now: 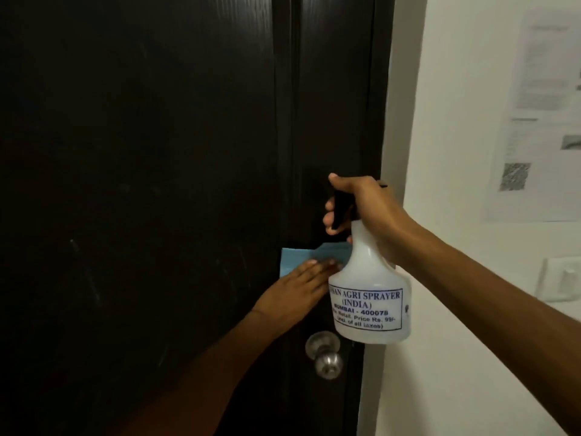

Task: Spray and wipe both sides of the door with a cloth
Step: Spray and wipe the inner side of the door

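My left hand (295, 286) lies flat, fingers straight, pressing the blue cloth (309, 256) to the dark door (141, 184) above the knob (325, 354); my right hand (367, 212) grips the white spray bottle (369, 294) at its neck, fingers curled around the black trigger, just right of the cloth.

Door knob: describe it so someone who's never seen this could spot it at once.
Take the dark door filling the left of the view and follow its right edge down. Just below the left hand pressing a blue cloth, by the base of the white spray bottle, sits the door knob. It is the only round, silvery metal thing on the black surface.
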Demonstrator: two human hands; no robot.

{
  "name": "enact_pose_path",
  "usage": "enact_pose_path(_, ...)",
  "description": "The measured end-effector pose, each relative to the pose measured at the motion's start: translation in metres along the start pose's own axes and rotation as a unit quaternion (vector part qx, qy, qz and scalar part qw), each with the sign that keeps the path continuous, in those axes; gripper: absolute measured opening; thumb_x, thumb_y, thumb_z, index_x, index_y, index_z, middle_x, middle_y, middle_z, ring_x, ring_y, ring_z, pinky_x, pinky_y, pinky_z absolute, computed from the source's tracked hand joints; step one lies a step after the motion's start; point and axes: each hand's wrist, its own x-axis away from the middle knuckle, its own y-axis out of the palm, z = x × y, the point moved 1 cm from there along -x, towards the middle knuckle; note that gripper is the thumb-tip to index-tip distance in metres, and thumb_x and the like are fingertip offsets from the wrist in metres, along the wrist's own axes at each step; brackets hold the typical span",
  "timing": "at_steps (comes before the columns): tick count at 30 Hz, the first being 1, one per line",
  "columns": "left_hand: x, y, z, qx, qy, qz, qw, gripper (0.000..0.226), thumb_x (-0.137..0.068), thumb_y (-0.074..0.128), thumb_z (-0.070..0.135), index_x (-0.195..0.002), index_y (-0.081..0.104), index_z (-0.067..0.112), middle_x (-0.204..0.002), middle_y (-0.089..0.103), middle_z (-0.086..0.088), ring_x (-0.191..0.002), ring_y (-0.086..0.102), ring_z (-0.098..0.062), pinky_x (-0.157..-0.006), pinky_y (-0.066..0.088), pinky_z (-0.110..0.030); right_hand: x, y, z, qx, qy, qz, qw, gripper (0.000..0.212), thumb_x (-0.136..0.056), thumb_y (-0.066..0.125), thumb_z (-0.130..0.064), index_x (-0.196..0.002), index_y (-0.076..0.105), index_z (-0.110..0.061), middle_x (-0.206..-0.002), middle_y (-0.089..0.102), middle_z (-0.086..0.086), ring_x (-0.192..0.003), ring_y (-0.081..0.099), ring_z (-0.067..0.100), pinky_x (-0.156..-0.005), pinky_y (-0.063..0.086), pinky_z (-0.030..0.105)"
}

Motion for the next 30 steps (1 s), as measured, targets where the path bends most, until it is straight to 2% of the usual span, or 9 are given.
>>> enact_pose_path(3, 0.03, 0.007, 0.02, -0.047, 0.104, -0.058, 0.992, 0.05, -0.081, 0.039, 0.02, -0.119, 0.071, 0.018, -0.125, 0.067, -0.001, -0.125, 0.057, -0.019, -0.116, 0.028, -0.036, 0.012, 0.02, 0.036, -0.002, 0.025, 0.003, 1.0, 0.042, -0.097, 0.056, -0.048, -0.085, 0.071, -0.01, -0.075, 0.072, 0.011, -0.069, 0.067, 0.025, -0.055, 0.045, 0.029)
enact_pose_path(6, 0.054, 0.02, 0.024, -0.095, 0.191, -0.096, 0.972, 0.042, -0.076, 0.072, 0.031, -0.118, 0.071, 0.026, -0.128, 0.065, 0.006, -0.127, 0.055, -0.013, -0.116, 0.031, -0.033, 0.024, 0.034, 0.07, -0.004, 0.04, 0.011, 0.999, 0.042, -0.098, 0.057, -0.047, -0.085, 0.072, -0.009, -0.075, 0.072, 0.012, -0.069, 0.066, 0.025, -0.057, 0.045, 0.03)
enact_pose_path(8, 0.057, 0.023, 0.012, -0.103, 0.216, -0.113, 0.964, 0.052, -0.082, 0.071, 0.026, -0.132, 0.06, 0.021, -0.141, 0.055, 0.003, -0.135, 0.047, -0.013, -0.116, 0.032, -0.032, 0.03, 0.04, 0.082, -0.003, 0.046, 0.023, 0.999, 0.042, -0.098, 0.058, -0.045, -0.086, 0.072, -0.007, -0.076, 0.071, 0.015, -0.069, 0.065, 0.028, -0.054, 0.045, 0.028)
enact_pose_path(11, 0.053, 0.016, -0.02, -0.114, 0.252, -0.13, 0.952, 0.056, -0.098, 0.046, 0.018, -0.152, 0.032, 0.016, -0.16, 0.026, 0.0, -0.149, 0.021, -0.015, -0.123, 0.011, -0.034, 0.032, 0.046, 0.08, -0.008, 0.055, 0.052, 0.997, 0.043, -0.098, 0.059, -0.041, -0.088, 0.071, -0.002, -0.076, 0.069, 0.019, -0.067, 0.062, 0.029, -0.045, 0.046, 0.022)
enact_pose_path(14, 0.065, -0.009, -0.076, -0.141, 0.249, -0.127, 0.95, 0.063, -0.099, 0.038, 0.014, -0.157, 0.012, 0.016, -0.164, 0.007, -0.001, -0.151, 0.004, -0.018, -0.121, -0.003, -0.037, 0.028, 0.052, 0.058, 0.027, 0.058, 0.054, 0.996, 0.044, -0.098, 0.057, -0.045, -0.089, 0.072, -0.005, -0.074, 0.072, 0.015, -0.07, 0.065, 0.028, -0.062, 0.045, 0.033)
enact_pose_path(17, 0.081, -0.048, -0.139, -0.126, 0.218, -0.108, 0.962, 0.074, -0.095, 0.05, 0.011, -0.157, 0.009, 0.017, -0.164, 0.006, -0.001, -0.151, 0.003, -0.018, -0.121, -0.003, -0.037, 0.022, 0.066, 0.024, 0.034, 0.054, 0.058, 0.996, 0.042, -0.097, 0.058, -0.047, -0.086, 0.073, -0.008, -0.071, 0.072, 0.011, -0.072, 0.066, 0.028, -0.069, 0.043, 0.039)
enact_pose_path(21, 0.112, -0.107, -0.219, -0.105, 0.138, -0.102, 0.98, 0.081, -0.091, 0.057, 0.009, -0.157, 0.011, 0.02, -0.164, 0.007, -0.001, -0.151, 0.004, -0.018, -0.123, 0.004, -0.038, 0.015, 0.101, -0.024, 0.029, 0.04, 0.049, 0.998, 0.04, -0.097, 0.057, -0.046, -0.093, 0.073, -0.009, -0.073, 0.074, 0.008, -0.076, 0.069, 0.027, -0.069, 0.044, 0.039)
enact_pose_path(26, 0.208, -0.152, -0.299, -0.141, -0.04, -0.097, 0.984, 0.071, -0.092, 0.028, 0.007, -0.158, 0.004, 0.019, -0.164, -0.003, -0.001, -0.151, -0.003, -0.018, -0.123, -0.002, -0.036, 0.015, 0.151, -0.059, 0.008, 0.021, 0.017, 1.0, 0.037, -0.096, 0.059, -0.045, -0.09, 0.073, -0.011, -0.074, 0.074, 0.009, -0.077, 0.071, 0.028, -0.07, 0.045, 0.04)
enact_pose_path(30, 0.328, -0.143, -0.314, -0.059, -0.354, -0.034, 0.933, 0.084, -0.086, 0.04, -0.009, -0.157, 0.005, 0.019, -0.164, 0.0, 0.002, -0.151, 0.001, -0.017, -0.123, 0.002, -0.034, 0.021, 0.19, -0.074, 0.0, 0.017, -0.012, 1.0, 0.037, -0.096, 0.059, -0.045, -0.093, 0.072, -0.011, -0.073, 0.075, 0.008, -0.075, 0.071, 0.027, -0.065, 0.045, 0.037)
